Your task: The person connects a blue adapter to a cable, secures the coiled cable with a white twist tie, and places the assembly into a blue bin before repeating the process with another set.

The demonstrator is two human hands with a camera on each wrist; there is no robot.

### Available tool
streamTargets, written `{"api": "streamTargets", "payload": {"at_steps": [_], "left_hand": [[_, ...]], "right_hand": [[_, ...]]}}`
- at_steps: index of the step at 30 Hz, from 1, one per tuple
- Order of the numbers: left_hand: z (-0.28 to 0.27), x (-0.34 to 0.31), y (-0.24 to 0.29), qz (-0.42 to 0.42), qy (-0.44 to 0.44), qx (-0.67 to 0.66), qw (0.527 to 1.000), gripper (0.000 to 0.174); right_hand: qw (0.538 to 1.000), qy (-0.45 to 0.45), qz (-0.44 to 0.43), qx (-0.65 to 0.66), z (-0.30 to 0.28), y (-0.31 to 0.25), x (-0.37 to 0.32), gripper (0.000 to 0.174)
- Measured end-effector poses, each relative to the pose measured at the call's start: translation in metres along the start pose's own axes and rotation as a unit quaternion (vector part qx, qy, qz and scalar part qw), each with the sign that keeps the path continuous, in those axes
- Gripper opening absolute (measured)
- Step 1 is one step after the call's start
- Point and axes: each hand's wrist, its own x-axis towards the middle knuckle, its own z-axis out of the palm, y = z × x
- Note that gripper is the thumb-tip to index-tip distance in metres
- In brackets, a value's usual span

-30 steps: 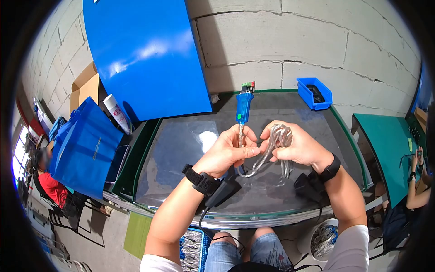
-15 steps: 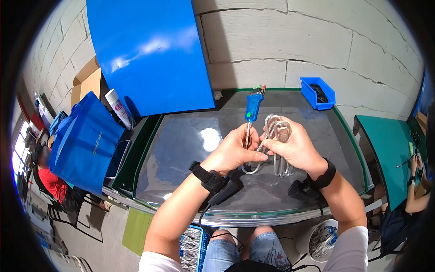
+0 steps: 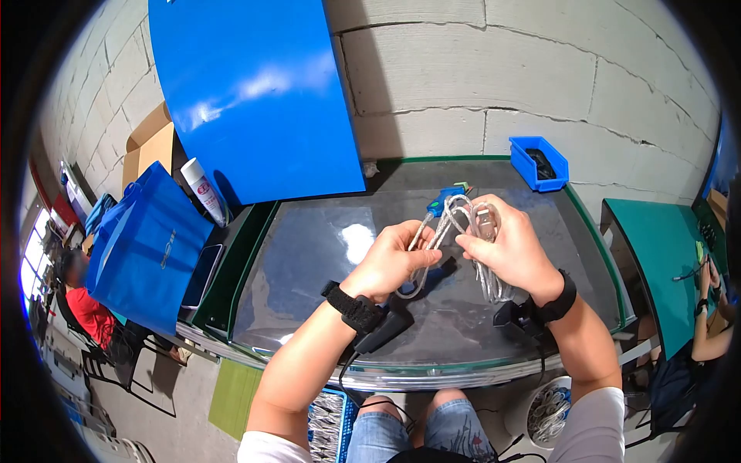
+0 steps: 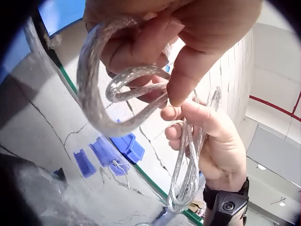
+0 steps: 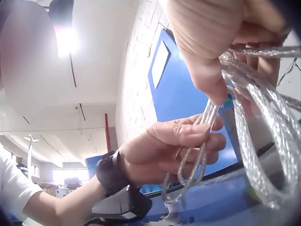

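Note:
A clear, silver-braided cable [image 3: 426, 270] runs between the two hands above the table. My left hand [image 3: 392, 258] pinches strands of it between thumb and fingers, with a loop hanging below. Bundled coils [image 5: 251, 141] are gripped in my right hand [image 3: 513, 251], and a metal USB plug [image 3: 485, 221] shows beside its fingers. The cable's other end carries a translucent blue adapter [image 3: 443, 202] with a green terminal block, tilted beyond the hands and partly behind the coils. In the left wrist view, the thumb and fingers press on crossing cable strands [image 4: 155, 89].
A blue bin [image 3: 538, 163] with dark parts stands at the table's back right. At left are a blue panel [image 3: 255, 100], a spray can [image 3: 202, 191], a blue bag [image 3: 147, 255] and a phone [image 3: 204, 274]. Below sit a cable-filled basket [image 3: 347, 428] and a white bucket [image 3: 515, 417].
The blue adapter has dropped from upright to a low tilt, moving right and behind the coils. Both hands keep hold of the cable; more strands now cross between them.

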Motion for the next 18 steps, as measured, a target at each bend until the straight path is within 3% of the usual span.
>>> {"api": "streamTargets", "payload": {"at_steps": [2, 3, 5, 14, 18], "left_hand": [[-0.001, -0.001, 0.002, -0.006, 0.005, -0.032, 0.999, 0.014], [-0.001, -0.002, 0.003, -0.005, 0.005, -0.032, 0.999, 0.014], [-0.001, -0.003, 0.006, -0.004, 0.016, -0.065, 0.998, 0.014], [-0.010, 0.001, -0.002, 0.011, -0.016, -0.163, 0.986, 0.019], [-0.012, 0.001, -0.004, 0.013, -0.016, -0.151, 0.988, 0.018]], "right_hand": [[0.992, -0.025, 0.056, 0.108, -0.001, 0.002, 0.002, 0.017], [0.992, -0.025, 0.055, 0.108, -0.001, 0.004, 0.003, 0.017], [0.969, -0.043, 0.054, 0.239, -0.002, 0.004, 0.004, 0.015], [0.932, -0.066, 0.080, 0.347, -0.010, 0.006, 0.007, 0.018], [0.945, -0.073, 0.055, 0.313, -0.012, 0.008, 0.008, 0.013]]}}
